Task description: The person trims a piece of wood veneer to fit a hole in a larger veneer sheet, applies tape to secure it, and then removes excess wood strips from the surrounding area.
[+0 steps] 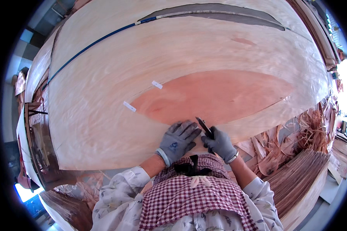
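My left hand (178,140), in a grey glove, lies with its fingers stretched out on a large pale wood veneer sheet (100,96), at the near edge of a reddish, leaf-shaped area (216,96). Close beside it, my gloved right hand (219,142) is closed around a dark utility knife (205,127). The knife's tip points up and left, over the lower edge of the reddish area. Two small white tape strips, one (157,84) above the other (129,106), sit at the left end of that area. Whether the reddish area is a patch or an opening, I cannot tell.
A long blue and white rod (100,40) crosses the far part of the sheet, beside a grey, narrow gap (219,9). Torn veneer scraps (273,148) heap at the right, next to a stack of thin sheets (297,181). Another stack (65,208) stands at lower left.
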### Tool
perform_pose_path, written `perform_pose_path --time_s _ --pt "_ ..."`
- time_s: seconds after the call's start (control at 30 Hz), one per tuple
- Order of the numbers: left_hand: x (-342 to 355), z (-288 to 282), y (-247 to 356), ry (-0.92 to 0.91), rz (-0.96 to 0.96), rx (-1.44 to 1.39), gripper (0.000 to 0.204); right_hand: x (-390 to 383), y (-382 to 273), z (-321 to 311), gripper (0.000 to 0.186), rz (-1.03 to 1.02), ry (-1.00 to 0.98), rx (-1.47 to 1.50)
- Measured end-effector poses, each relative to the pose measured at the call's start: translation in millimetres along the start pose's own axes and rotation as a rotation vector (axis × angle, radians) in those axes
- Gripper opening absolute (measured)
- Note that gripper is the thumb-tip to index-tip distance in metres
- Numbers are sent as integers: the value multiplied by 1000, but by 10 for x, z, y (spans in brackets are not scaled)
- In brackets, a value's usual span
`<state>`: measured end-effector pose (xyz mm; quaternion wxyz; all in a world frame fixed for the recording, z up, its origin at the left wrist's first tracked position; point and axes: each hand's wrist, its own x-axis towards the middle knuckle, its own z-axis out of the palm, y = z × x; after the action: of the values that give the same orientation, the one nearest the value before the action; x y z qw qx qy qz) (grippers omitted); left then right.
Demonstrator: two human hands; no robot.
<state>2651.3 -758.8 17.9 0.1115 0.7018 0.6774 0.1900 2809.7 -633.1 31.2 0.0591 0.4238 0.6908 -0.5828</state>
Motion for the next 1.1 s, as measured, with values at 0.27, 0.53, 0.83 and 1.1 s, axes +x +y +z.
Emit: perform_pose_path --time_s 0.27,0.53,0.83,1.1 --pt "41 29 12 -5 25 81 51 -195 265 154 18 49 -82 447" --pt "48 30 33 5 69 99 53 -897 1019 -298 15 223 447 834" --pt "423 -94 362 -20 116 146 48 -1596 1977 -2215 6 59 1017 467" --pt "2054 445 1264 -11 245 46 38 -890 1618 -3858 18 -152 750 -23"
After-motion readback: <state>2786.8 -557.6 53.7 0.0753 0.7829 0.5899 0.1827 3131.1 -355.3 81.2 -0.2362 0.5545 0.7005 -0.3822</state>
